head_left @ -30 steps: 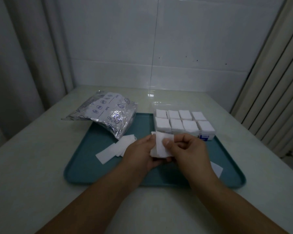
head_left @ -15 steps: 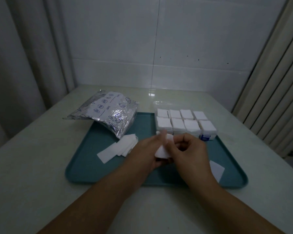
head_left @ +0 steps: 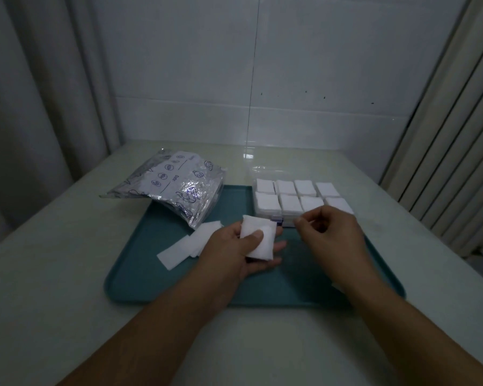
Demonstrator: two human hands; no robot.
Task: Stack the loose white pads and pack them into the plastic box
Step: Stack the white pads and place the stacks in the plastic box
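Pads [head_left: 257,237]: a small white stack rests in the left hand [head_left: 234,250], thumb pressed on the top face and fingers curled beneath, so the sheets stay squared and cannot fan out. The stack is held above the teal tray [head_left: 140,277], just in front of the plastic box [head_left: 301,200], which appears to keep the transfer short. The right hand [head_left: 331,236] hovers beside the stack without touching it; its thumb and forefinger are drawn together, but whether a sheet is pinched between them cannot be told. The box sits at the far right corner of the tray; its eight visible compartments each show white pads. More loose pads [head_left: 188,245] lie fanned on the tray to the left, within reach of the left hand. A foil bag [head_left: 170,189] rests on the far left tray edge, probably the supply.
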